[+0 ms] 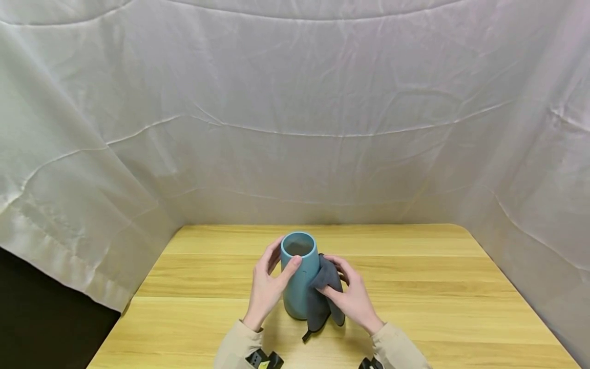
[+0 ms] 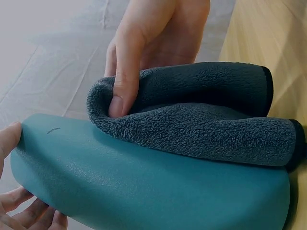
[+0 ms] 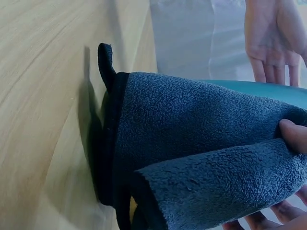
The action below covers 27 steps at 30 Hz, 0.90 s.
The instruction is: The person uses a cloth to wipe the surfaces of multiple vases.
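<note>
A tall blue-green vase (image 1: 295,294) with an open round mouth stands upright on the table. My left hand (image 1: 267,289) holds it near the top, thumb by the near rim and fingers round the far left side. A small dark mark (image 2: 53,130) shows below the rim. My right hand (image 1: 350,294) pinches a folded dark grey cloth (image 1: 318,307) between thumb and fingers, against the vase's right side. The cloth's fuzzy folds (image 2: 192,132) hang down along the wall. At its lower corner, a black hanging loop (image 3: 106,64) sticks out.
The wooden table (image 1: 438,297) extends on both sides of the vase. Pale fabric (image 1: 322,113) hangs behind the table and along its sides. A dark area (image 1: 41,312) lies past the left edge.
</note>
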### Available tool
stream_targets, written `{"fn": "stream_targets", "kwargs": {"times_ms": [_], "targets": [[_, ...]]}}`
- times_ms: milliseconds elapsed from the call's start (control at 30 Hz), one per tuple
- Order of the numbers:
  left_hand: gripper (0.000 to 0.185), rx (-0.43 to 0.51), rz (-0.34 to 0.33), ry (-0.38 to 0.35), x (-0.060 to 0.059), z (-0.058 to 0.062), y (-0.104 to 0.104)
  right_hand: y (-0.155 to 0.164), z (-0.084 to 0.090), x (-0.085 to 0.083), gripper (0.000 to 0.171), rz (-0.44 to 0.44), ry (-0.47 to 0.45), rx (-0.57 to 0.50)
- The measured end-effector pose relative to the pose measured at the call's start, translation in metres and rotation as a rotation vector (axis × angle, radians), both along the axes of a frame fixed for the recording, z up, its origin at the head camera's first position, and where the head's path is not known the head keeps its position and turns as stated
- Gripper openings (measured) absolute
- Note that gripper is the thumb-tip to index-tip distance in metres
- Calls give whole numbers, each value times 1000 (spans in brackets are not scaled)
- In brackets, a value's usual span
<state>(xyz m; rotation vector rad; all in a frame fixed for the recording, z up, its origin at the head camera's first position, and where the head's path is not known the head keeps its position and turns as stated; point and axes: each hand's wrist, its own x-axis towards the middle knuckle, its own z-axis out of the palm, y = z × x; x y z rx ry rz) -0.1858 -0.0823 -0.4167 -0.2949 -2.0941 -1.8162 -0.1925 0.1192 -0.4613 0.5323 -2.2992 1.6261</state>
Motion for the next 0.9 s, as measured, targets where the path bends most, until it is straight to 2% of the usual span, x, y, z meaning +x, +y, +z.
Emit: {"fn": "stream_targets", "kwargs": {"times_ms": [433,900], "targets": [[55,-2,0,3,-1,0,0,-2,8,2,58,3,24,-24],[55,1,-1,-3,0,0,0,-1,5,3,57,14,25,-33]]}}
